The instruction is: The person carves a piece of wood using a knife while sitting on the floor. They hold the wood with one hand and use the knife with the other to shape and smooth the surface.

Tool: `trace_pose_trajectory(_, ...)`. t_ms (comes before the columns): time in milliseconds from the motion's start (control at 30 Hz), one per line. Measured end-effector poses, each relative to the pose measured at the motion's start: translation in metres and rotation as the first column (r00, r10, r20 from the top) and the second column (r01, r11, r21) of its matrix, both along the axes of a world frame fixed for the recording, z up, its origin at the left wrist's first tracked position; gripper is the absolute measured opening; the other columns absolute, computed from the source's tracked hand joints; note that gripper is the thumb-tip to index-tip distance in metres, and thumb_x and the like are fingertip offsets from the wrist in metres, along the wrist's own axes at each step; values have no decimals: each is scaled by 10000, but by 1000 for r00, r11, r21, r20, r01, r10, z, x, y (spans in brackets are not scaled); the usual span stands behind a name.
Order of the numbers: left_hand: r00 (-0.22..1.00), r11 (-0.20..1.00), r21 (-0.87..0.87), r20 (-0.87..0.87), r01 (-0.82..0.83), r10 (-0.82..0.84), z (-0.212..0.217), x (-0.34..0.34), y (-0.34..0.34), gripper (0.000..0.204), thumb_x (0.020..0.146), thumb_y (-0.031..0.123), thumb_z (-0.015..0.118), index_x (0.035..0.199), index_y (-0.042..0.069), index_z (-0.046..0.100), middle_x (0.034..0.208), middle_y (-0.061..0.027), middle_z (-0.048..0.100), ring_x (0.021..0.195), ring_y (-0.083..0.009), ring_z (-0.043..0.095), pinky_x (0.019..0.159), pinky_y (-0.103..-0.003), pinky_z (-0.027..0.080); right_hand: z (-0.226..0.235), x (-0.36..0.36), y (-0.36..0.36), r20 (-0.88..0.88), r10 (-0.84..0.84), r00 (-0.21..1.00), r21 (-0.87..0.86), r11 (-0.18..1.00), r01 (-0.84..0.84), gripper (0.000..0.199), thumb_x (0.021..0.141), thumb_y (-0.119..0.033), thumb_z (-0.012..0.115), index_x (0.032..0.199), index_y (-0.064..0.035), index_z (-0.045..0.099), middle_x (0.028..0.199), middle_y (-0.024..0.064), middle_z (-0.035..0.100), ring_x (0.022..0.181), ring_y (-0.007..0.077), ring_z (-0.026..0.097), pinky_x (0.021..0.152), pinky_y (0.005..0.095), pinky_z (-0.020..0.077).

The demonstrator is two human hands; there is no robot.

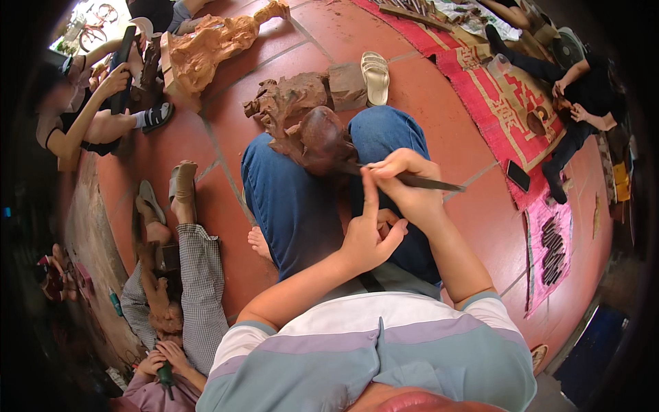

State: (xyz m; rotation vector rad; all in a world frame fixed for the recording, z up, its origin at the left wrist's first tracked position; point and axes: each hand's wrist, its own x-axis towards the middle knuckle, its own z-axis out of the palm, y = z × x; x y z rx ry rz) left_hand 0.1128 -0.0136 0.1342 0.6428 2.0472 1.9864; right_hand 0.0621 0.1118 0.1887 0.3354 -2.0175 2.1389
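A dark brown wood carving (322, 141) with a smooth rounded near end rests between my denim-covered knees. My right hand (412, 182) is closed around a long, thin, dark file (436, 183). The file's far end reaches the rounded wood, and its other end sticks out to the right past my hand. My left hand (371, 240) is just below, index finger stretched up with its tip against the file beside my right fingers. Its thumb points out to the right, and the remaining fingers are partly curled. The file's working tip is hard to make out against the dark wood.
A cream slipper (375, 77) lies beyond my knees. A large orange-brown carving (213, 48) stands farther left. People sit working at both sides. At right are a red mat (480, 103), a phone (518, 176) and a pink cloth (542, 275) bearing several dark tools.
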Motion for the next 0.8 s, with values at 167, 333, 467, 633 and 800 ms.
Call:
trace_pose_trajectory(167,983,978,-164,155,126,-101,41,-25,-3,931,898,88,529,1462,115,-211,684,-95,661,525,-118,609,491,-234,496,-3,-10,14,82,-77,994,-71,994,83,72,853,0,662,802,-8,612,822,43,678,795,79,626,705,222,511)
trace_pose_trajectory(333,992,997,-1,96,76,-76,20,-11,5,944,908,94,529,1453,124,-240,724,-93,671,561,-109,610,530,-215,488,-7,-9,24,-86,-83,993,238,966,101,90,813,-62,713,776,-69,632,829,41,697,1162,264,568,1145,477,157)
trace_pose_trajectory(467,991,998,-45,132,33,-27,29,-13,5,970,905,76,527,1431,136,-286,712,-95,670,565,-107,617,537,-225,506,0,-17,8,88,-45,995,161,986,31,87,817,-50,707,778,-76,634,819,33,691,1213,279,532,1145,469,148)
trace_pose_trajectory(633,920,973,-23,332,229,-209,48,-36,4,944,909,82,523,1454,158,-244,760,-96,682,576,-90,605,525,-213,502,-1,-19,27,191,-83,978,-158,981,114,131,839,14,662,764,-65,590,793,48,671,1142,262,582,1104,389,293)
trace_pose_trajectory(800,972,996,42,218,81,-88,24,-10,10,977,918,81,517,1412,170,-321,781,-102,691,567,-93,608,507,-205,501,1,-16,6,102,-43,994,59,998,37,66,835,-32,681,785,-46,639,829,38,680,1142,245,585,1144,398,180)
